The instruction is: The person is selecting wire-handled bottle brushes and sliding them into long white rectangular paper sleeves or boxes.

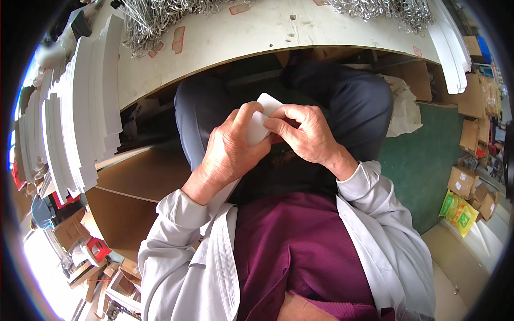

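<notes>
Your left hand (pixel 227 152) and right hand (pixel 305 134) meet over your lap, just under the near edge of the white table (pixel 257 32). Both are closed on a small white card (pixel 262 120) with rounded corners. The left grip has its thumb pressed across the card's near face with the fingers curled behind. The right grip pinches the card's edge on the 3 o'clock side between thumb and forefinger. The card's top corner pokes out toward 12 o'clock; the rest is hidden by your fingers, so you cannot tell whether it is one piece or several stacked together.

From how the fingers sit, you look to be in the middle of working the card by hand, perhaps separating or aligning it. A next move likely calls for a firm left-hand hold while the right fingertips do the fine work at the edge.

At 9 o'clock, tall stacks of white sheets (pixel 80 112) stand on edge. Piles of wire hooks (pixel 160 16) lie at 12 o'clock on the table, and cardboard boxes (pixel 466 179) sit on the floor at 3 o'clock.
</notes>
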Tool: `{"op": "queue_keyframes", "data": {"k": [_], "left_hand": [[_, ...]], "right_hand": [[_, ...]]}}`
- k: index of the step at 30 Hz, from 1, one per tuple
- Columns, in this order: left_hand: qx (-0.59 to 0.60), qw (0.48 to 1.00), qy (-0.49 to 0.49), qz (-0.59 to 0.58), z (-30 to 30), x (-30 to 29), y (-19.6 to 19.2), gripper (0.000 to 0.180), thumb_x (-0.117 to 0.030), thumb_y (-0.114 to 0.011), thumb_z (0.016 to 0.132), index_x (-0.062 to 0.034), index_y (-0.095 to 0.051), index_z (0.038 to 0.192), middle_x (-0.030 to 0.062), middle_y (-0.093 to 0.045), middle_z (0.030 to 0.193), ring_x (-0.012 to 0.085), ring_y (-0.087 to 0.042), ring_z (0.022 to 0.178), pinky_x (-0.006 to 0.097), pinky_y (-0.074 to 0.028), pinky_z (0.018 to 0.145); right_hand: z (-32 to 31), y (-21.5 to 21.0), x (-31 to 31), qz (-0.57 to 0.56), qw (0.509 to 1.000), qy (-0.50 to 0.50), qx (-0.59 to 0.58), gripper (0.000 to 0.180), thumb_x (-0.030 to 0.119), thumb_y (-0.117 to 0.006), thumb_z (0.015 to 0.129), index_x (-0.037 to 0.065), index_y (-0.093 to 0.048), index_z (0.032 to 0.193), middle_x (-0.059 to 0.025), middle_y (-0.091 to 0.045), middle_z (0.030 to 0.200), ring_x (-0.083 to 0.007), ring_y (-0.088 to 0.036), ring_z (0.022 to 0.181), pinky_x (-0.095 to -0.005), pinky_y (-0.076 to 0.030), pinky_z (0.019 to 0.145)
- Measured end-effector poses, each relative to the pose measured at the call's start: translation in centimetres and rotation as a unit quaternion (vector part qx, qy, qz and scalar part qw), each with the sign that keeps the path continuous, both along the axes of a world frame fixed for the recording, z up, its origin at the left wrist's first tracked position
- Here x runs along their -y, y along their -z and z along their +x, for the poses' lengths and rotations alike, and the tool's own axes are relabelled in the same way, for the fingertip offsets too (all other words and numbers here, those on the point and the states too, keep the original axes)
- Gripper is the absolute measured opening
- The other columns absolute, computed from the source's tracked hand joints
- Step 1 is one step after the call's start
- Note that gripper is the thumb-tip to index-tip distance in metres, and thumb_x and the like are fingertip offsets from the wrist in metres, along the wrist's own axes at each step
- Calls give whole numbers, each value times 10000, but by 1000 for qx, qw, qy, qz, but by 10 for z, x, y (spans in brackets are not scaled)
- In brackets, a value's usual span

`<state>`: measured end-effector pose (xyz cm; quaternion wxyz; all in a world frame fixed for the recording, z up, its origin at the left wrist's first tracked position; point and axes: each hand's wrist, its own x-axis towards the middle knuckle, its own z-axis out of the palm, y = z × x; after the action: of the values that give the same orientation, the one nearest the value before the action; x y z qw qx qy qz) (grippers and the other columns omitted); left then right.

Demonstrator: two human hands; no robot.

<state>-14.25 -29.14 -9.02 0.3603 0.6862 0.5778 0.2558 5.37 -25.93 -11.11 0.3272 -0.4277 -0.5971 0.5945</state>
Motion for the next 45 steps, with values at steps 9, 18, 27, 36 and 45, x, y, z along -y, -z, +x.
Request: {"op": "queue_keyframes", "data": {"k": [9, 18, 27, 36, 45], "left_hand": [[31, 999, -3, -8, 0, 6, -7, 547, -135, -824, 843, -115, -527, 1302, 194, -735, 1014, 352, -756, 890, 428, -609, 780], [24, 1000, -1, -20, 1, 18, -4, 566, -151, -843, 838, -117, -521, 1302, 202, -730, 1017, 354, -754, 903, 427, -609, 781], [48, 998, -34, -30, 3, 29, -5, 543, -123, -806, 848, -111, -518, 1308, 182, -726, 993, 315, -752, 879, 405, -601, 760], [49, 997, -53, 13, 11, 33, -2, 681, -147, -857, 827, -110, -442, 1364, 175, -710, 962, 313, -743, 852, 398, -593, 749], [12, 998, -68, -15, 12, 36, -2, 715, -190, -831, 824, -74, -393, 1378, 275, -726, 997, 464, -739, 924, 498, -619, 784]], "right_hand": [[-10, 0, 12, 235, 971, 33, 36, 358, 132, -713, 983, -1, -597, 1294, -173, -761, 937, -334, -768, 807, -377, -590, 682], [-10, -3, 29, 14, 996, 71, -46, 363, 126, -738, 979, -26, -633, 1292, -158, -777, 967, -153, -752, 878, -316, -600, 733], [-11, -8, 26, 272, 958, 57, 65, 284, 138, -718, 986, -38, -719, 1209, -199, -763, 940, -250, -766, 818, -329, -595, 728], [-14, -10, 34, 89, 991, 99, 8, 243, 170, -666, 1034, -55, -753, 1063, -198, -743, 848, -266, -737, 701, -349, -542, 601], [-18, -20, 37, 94, 991, 83, 53, 270, 173, -673, 1033, -48, -714, 884, -188, -693, 747, -287, -703, 640, -363, -511, 565]]}}
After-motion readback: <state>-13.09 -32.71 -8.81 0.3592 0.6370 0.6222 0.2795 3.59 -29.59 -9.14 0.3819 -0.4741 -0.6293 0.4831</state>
